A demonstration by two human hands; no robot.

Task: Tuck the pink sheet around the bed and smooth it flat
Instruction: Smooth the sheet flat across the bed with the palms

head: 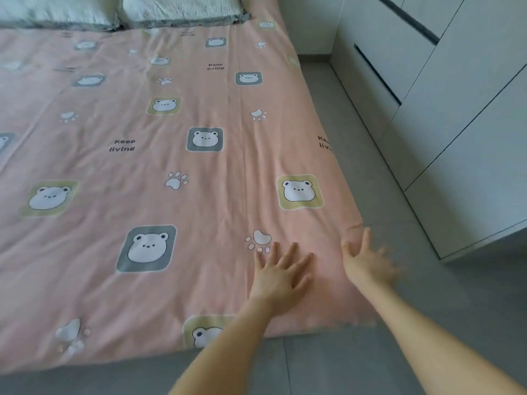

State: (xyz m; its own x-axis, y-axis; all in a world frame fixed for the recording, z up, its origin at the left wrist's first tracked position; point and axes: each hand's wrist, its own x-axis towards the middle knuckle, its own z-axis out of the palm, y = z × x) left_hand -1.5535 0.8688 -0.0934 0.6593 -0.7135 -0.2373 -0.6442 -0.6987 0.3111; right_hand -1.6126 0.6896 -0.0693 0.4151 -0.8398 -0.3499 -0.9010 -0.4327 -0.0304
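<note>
your left hand (281, 276) flat, fingers spread, on pink bear-print fabric sheet (137, 178); right hand (366, 265), blurred, fingers apart, nearer its right-side edge.

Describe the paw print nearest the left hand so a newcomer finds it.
On the pink printed fabric sheet, go to the near right corner. The white paw print lies just beyond the fingertips of the left hand. No other paw print has a hand beside it.
</note>
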